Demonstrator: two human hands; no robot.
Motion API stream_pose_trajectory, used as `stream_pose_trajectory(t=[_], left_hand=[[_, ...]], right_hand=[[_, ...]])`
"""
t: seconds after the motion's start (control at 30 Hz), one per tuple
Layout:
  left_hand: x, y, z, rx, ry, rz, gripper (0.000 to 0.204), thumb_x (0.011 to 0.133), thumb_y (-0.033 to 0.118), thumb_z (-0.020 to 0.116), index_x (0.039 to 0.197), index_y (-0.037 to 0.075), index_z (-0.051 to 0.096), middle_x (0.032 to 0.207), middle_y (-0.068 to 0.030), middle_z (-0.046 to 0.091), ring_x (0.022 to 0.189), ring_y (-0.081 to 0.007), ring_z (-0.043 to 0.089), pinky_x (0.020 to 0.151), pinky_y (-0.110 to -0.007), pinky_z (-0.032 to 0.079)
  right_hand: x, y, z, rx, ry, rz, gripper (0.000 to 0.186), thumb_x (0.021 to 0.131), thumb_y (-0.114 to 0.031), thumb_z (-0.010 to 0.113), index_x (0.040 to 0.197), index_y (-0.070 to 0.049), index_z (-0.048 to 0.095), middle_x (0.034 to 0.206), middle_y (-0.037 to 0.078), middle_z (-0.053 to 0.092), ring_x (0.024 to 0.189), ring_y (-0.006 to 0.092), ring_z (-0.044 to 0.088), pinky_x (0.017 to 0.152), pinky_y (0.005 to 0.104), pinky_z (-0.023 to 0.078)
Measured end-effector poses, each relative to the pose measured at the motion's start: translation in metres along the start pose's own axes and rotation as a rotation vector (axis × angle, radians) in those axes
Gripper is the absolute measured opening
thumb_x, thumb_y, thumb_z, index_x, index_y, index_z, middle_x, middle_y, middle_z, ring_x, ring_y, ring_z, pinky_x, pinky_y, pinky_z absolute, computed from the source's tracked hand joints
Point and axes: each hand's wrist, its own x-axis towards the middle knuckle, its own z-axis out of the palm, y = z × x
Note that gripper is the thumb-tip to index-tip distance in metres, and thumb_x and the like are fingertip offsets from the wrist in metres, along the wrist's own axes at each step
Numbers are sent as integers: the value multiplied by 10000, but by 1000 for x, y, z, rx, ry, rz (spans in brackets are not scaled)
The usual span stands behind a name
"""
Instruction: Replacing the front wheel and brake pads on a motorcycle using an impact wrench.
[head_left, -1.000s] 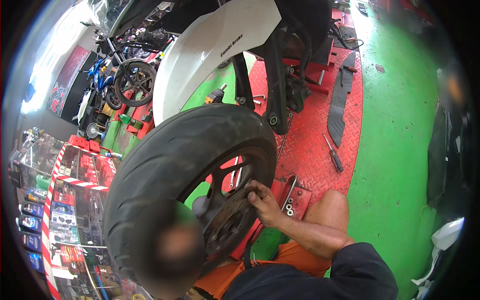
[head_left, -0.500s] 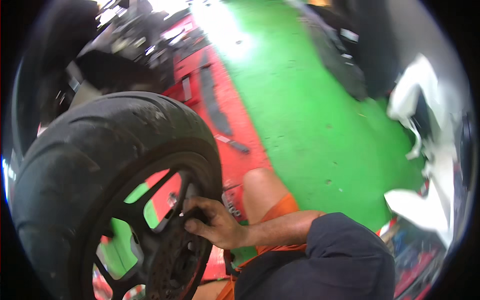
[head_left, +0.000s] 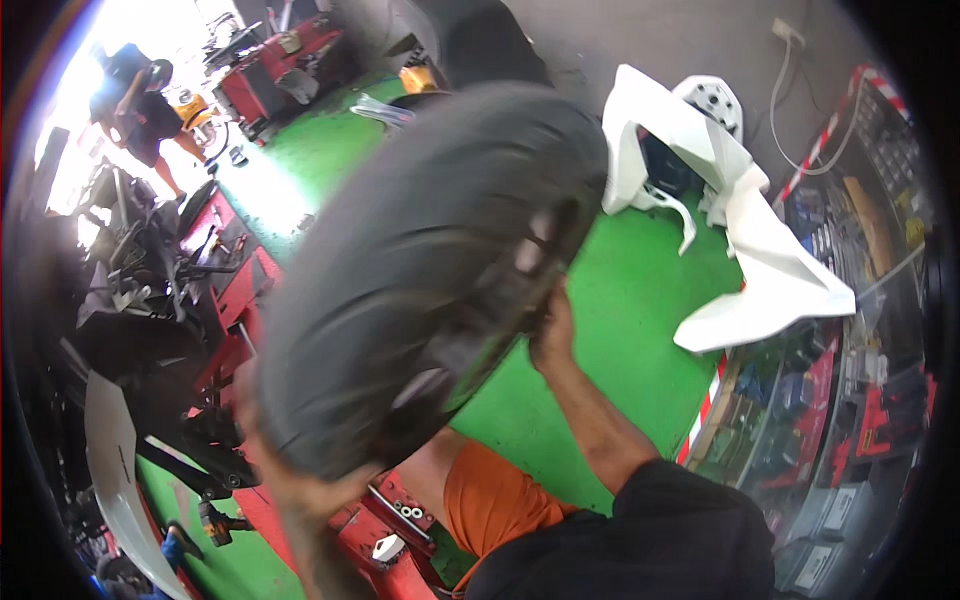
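A motorcycle wheel with a black tyre (head_left: 420,250) is held up across the middle, slightly blurred. My left hand (head_left: 305,480) grips its lower left edge. My right hand (head_left: 550,330) grips its right side near the rim, its fingers partly hidden by the wheel. Below the wheel, the red lift platform (head_left: 360,535) carries several washers (head_left: 405,510) and a small white object (head_left: 388,547). My knee in orange shorts is beside it.
A motorcycle's dark body (head_left: 150,300) and white fender (head_left: 110,440) stand left, near a drill (head_left: 215,520). A person (head_left: 140,105) bends in the bright doorway. A red workbench (head_left: 260,80) is at the back. White fairings (head_left: 750,290) lie right, beside a glass display case (head_left: 820,440).
My view has turned right. The wheel is raised and tilted, away from the fork. My left hand is now visible on the tyre, and my right hand has moved farther out with the wheel.
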Motion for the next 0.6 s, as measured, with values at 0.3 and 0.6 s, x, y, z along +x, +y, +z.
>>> stream_pose_trajectory(t=[0.3,0.6], left_hand=[[25,-22,172,-104,-444,-164,1125,613,485,881,1543,194,319,1299,-261,526,1132,-426,603,954,-481,525],[17,-61,207,-187,-478,-115,1119,602,465,890,1536,201,333,1347,-252,495,1162,-421,585,980,-476,508]], right_hand=[[36,36,-258,-1257,-98,407,520,1024,-389,534,1379,-10,494,1391,123,522,1211,202,525,1051,332,412],[98,-171,18,-1483,-864,-1007,812,723,-659,719,1270,-75,583,1312,173,538,1247,368,497,1063,504,376]])
